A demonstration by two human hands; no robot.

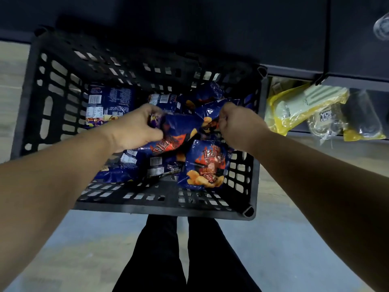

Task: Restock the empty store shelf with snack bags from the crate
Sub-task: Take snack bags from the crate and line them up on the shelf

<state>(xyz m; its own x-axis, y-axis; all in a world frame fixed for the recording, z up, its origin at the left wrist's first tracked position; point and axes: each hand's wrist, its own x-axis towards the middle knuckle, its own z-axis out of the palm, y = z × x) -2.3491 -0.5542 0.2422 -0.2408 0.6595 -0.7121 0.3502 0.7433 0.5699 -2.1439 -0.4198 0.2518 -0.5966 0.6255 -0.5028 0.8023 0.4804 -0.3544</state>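
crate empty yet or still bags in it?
Not empty. The black crate holds several blue snack bags, and both the left hand and right hand grip bags inside it.

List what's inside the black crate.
The black crate holds blue snack bags, some face up, some back up. Both hands, left and right, grip bags in the middle. Bags beneath those are covered; count unclear.

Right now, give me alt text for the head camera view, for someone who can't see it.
Two bare hands reach into a black plastic crate of blue snack bags: the left hand grips one bag, the right hand pinches another. More bags lie loose in the crate; yellow packets sit on a low dark shelf at right.
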